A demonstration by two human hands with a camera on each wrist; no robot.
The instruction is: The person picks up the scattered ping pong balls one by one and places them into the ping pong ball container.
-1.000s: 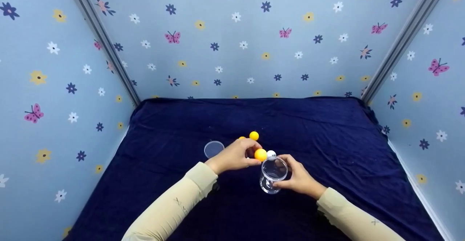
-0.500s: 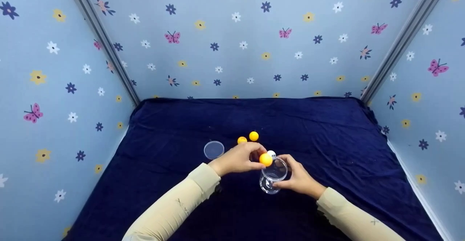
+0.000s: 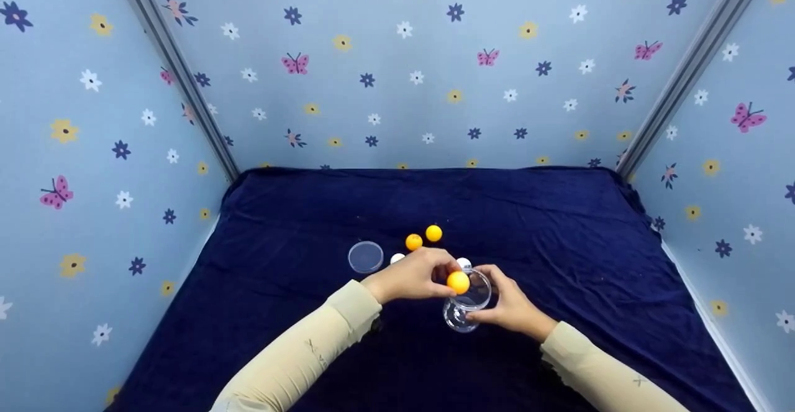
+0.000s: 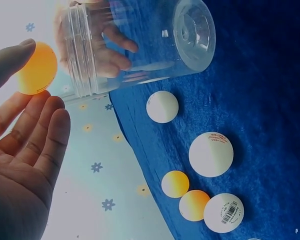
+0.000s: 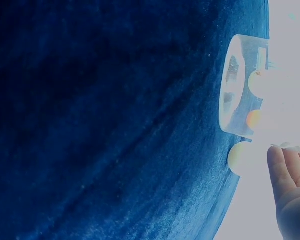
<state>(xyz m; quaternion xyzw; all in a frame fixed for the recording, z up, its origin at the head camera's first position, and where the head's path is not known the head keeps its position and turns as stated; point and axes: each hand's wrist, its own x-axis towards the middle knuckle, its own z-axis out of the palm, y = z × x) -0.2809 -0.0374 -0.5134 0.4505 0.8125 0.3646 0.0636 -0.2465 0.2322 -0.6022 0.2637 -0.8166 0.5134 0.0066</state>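
In the head view my left hand (image 3: 413, 277) pinches an orange ping-pong ball (image 3: 458, 282) at the rim of a clear plastic jar (image 3: 460, 317). The left wrist view has this orange ball (image 4: 37, 70) between thumb and fingers, just outside the jar's mouth. My right hand (image 3: 512, 305) grips the jar by its side, fingers behind and thumb in front. Through the wall of the jar (image 4: 150, 45) I see no ball inside. Glare washes out part of the jar (image 5: 232, 90) in the right wrist view.
Two orange balls (image 3: 414, 242) and several white balls (image 4: 211, 154) lie on the dark blue cloth (image 3: 546, 213). A clear round lid (image 3: 366, 257) lies left of them. Flower-patterned walls (image 3: 397, 58) enclose the back and sides.
My left hand has moved right and slightly nearer, bringing the orange ball from beside the jar to its rim. Balls behind the hand have come into view. The right hand and jar stay put.
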